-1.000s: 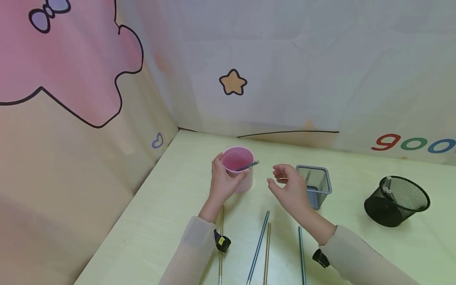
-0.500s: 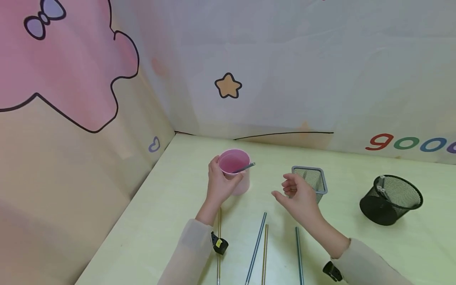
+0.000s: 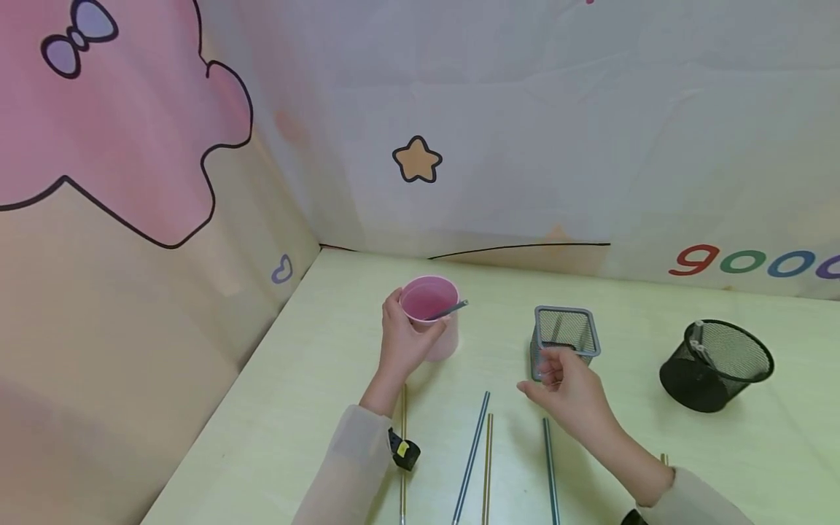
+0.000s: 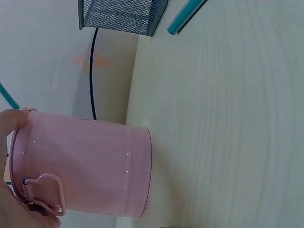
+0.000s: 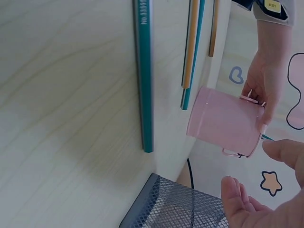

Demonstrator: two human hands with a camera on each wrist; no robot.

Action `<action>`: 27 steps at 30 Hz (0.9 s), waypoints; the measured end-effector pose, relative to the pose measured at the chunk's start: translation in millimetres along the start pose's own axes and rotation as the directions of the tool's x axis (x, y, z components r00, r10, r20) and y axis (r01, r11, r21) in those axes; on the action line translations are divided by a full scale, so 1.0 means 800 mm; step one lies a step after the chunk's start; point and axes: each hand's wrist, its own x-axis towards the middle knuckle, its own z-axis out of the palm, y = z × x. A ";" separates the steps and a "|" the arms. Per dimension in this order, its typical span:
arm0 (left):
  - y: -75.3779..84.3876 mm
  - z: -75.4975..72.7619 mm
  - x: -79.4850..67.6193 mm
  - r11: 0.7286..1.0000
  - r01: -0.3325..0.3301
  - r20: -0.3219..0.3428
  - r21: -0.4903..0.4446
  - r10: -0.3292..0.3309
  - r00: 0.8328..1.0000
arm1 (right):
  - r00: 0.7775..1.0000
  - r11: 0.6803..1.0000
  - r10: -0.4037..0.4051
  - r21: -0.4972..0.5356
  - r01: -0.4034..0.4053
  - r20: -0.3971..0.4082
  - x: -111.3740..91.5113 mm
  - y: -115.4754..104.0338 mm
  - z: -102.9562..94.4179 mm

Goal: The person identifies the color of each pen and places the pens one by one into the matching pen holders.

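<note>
My left hand (image 3: 407,343) grips the rim of a pink metal bucket (image 3: 448,344) with small side handles, thumb at the near side. One teal pencil (image 3: 453,310) leans inside it, its end poking past the rim. The left wrist view shows the bucket's side and wire handle (image 4: 59,187). My right hand (image 3: 580,397) holds nothing; its fingers are loosely bent in front of the grey mesh pen holder (image 3: 571,328). A teal pencil (image 3: 551,470) lies on the table just left of that hand, seen close in the right wrist view.
More pencils lie lengthwise on the table: a teal one (image 3: 470,459), a yellow one (image 3: 488,470) and another yellow one (image 3: 403,405) partly under my left wrist. A yellow end (image 3: 664,459) shows by my right sleeve. A black mesh holder (image 3: 695,383) stands at right.
My right hand has drawn back from near the bucket, moving right and toward me, past the grey mesh holder. My left hand keeps its grip on the bucket. The head view has shifted slightly.
</note>
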 end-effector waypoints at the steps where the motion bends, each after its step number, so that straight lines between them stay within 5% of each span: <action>1: 0.000 0.000 0.000 1.000 0.003 0.001 0.000 -0.003 1.000 | 1.000 1.000 0.004 -0.010 -0.004 0.010 -0.002 0.001 -0.002; 27: 0.002 0.000 -0.001 1.000 -0.004 -0.002 -0.011 0.004 1.000 | 0.970 0.971 0.203 -0.151 -0.183 0.132 -0.044 0.055 0.012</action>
